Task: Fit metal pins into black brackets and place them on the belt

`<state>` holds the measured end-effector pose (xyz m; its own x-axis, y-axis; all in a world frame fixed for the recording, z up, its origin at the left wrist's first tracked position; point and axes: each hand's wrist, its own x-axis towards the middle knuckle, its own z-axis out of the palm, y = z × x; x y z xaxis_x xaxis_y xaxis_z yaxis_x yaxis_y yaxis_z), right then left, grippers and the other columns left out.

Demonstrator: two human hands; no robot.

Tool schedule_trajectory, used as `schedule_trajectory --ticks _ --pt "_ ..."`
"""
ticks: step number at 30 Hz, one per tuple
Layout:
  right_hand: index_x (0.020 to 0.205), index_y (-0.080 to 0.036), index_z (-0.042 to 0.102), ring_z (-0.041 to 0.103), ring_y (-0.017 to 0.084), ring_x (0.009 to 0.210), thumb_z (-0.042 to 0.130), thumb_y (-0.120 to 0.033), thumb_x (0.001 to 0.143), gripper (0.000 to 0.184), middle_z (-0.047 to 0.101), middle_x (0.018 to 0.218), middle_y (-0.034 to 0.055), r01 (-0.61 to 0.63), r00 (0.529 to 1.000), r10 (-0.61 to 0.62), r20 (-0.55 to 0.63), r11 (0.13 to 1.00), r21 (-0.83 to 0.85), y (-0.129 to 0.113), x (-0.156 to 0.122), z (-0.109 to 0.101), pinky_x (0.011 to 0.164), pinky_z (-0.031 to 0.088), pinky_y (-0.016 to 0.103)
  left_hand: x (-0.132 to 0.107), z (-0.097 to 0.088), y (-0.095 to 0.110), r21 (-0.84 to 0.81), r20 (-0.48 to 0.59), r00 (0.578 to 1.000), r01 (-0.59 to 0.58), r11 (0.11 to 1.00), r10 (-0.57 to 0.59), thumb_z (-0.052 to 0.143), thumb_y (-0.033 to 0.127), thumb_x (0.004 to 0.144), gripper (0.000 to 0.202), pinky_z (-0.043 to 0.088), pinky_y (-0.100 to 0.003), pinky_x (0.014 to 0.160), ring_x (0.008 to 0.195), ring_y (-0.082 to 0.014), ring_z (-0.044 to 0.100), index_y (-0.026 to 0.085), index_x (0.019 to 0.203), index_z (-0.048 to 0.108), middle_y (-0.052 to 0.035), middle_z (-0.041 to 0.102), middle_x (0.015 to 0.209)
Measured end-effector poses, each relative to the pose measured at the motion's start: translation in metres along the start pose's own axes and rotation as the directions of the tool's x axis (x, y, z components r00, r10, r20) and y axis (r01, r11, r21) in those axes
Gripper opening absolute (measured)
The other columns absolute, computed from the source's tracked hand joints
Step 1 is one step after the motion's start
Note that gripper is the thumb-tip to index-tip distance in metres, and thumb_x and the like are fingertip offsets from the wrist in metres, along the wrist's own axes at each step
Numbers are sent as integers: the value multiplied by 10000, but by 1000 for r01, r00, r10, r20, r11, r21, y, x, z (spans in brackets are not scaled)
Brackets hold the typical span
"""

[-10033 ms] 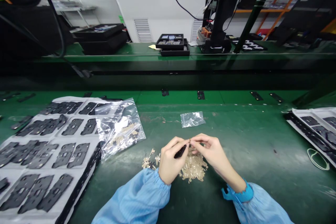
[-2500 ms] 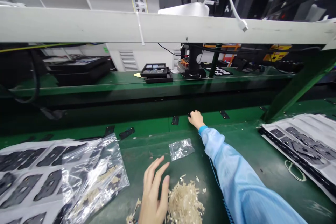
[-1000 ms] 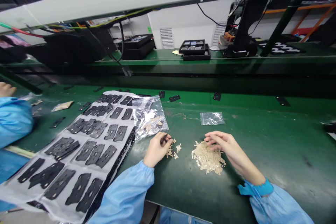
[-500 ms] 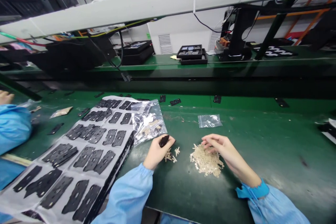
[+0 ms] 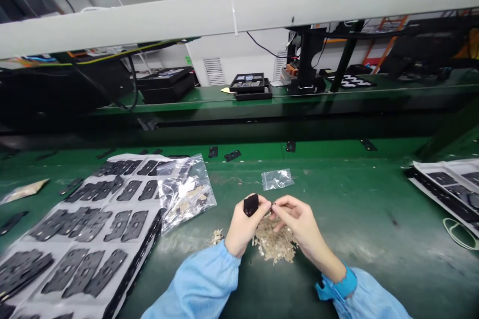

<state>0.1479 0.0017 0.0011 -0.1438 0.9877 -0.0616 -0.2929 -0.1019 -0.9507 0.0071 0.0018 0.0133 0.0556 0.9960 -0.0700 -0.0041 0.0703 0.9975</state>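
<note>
My left hand point(image 5: 243, 229) pinches a small black flat part point(image 5: 251, 205) and holds it upright above the green bench. My right hand point(image 5: 297, 222) is closed in a pinch right beside the part, its fingertips at the part's right edge; what it holds is too small to make out. Under both hands lies a pile of small beige pieces point(image 5: 275, 244). A few more beige pieces point(image 5: 217, 237) lie just left of my left wrist. Both forearms wear light blue sleeves.
A white tray of black parts point(image 5: 86, 219) fills the left, with a clear bag of beige pieces point(image 5: 185, 194) on its corner. A small empty clear bag point(image 5: 277, 178) lies beyond my hands. Another tray point(image 5: 445, 184) and a rubber band point(image 5: 458, 227) sit at right. A conveyor point(image 5: 254, 109) runs behind.
My left hand has lifted the black part and moved right over the beige pile. My right hand rose from the pile to meet it. The view has swung right.
</note>
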Motion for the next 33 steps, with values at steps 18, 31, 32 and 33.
schedule_trajectory --ticks 18,31,32,33 --pt "886 -176 675 622 192 796 568 -239 838 133 584 987 99 216 976 -215 38 928 -305 -2 -10 0 519 604 259 -1 0 -8 238 -1 968 -243 940 250 572 202 809 97 442 -244 695 761 -156 586 150 759 638 -35 610 774" --pt "896 -204 650 579 183 787 520 -171 861 138 581 860 71 369 928 -335 162 772 -518 -6 -8 -4 568 520 255 -11 -6 -12 616 192 815 -534 580 546 484 150 826 140 450 -275 712 775 -168 559 182 916 586 -78 585 842" --pt "907 -205 645 579 189 805 518 -148 859 148 586 861 72 404 912 -371 175 739 -539 -6 -8 -4 598 514 269 -11 -7 -12 636 215 800 -550 542 560 482 148 826 155 452 -277 709 780 -173 561 179 939 583 -84 589 850" --pt "914 -205 641 579 190 808 516 -128 857 158 588 861 72 431 899 -397 186 715 -551 -6 -8 -4 616 506 279 -11 -8 -13 647 232 788 -563 515 570 483 145 824 163 453 -276 704 782 -175 562 175 952 580 -88 591 855"
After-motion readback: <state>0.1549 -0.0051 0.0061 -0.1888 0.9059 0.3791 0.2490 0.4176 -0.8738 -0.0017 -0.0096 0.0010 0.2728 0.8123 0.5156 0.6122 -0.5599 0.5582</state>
